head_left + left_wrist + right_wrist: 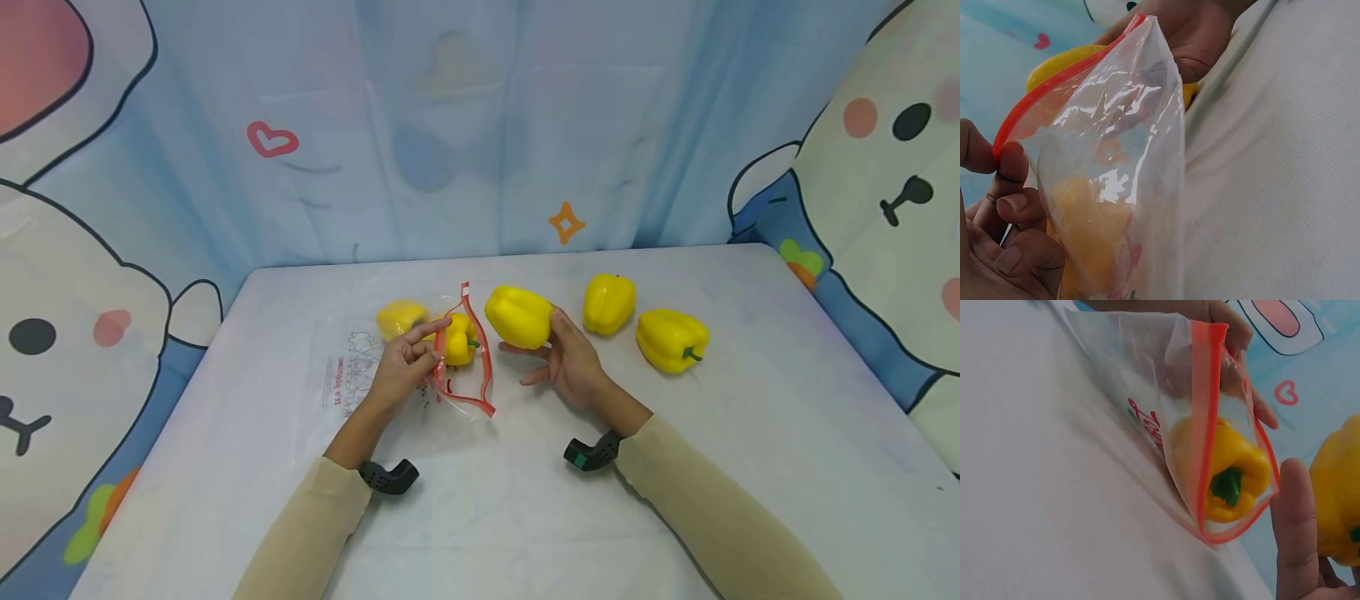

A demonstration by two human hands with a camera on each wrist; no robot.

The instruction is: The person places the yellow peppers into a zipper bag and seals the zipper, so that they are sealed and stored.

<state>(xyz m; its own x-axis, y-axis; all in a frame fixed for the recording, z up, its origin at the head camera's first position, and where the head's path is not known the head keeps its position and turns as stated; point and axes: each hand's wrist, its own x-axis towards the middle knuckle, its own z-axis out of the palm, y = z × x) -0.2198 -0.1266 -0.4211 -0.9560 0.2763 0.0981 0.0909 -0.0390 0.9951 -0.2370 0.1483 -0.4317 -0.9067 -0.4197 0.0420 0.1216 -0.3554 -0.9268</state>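
My left hand pinches the red-edged rim of a clear zip bag, whose mouth gapes toward the right. Inside the bag lie two yellow bell peppers; one shows its green stem near the opening, the other sits deeper, behind the plastic. My right hand holds another yellow bell pepper just right of the bag's mouth, thumb and fingers around it. In the right wrist view only part of this held pepper shows, at the right edge.
Two more yellow bell peppers, one upright and one lying with its stem to the front, are on the white-covered table to the right. Behind the table hangs a blue cartoon curtain.
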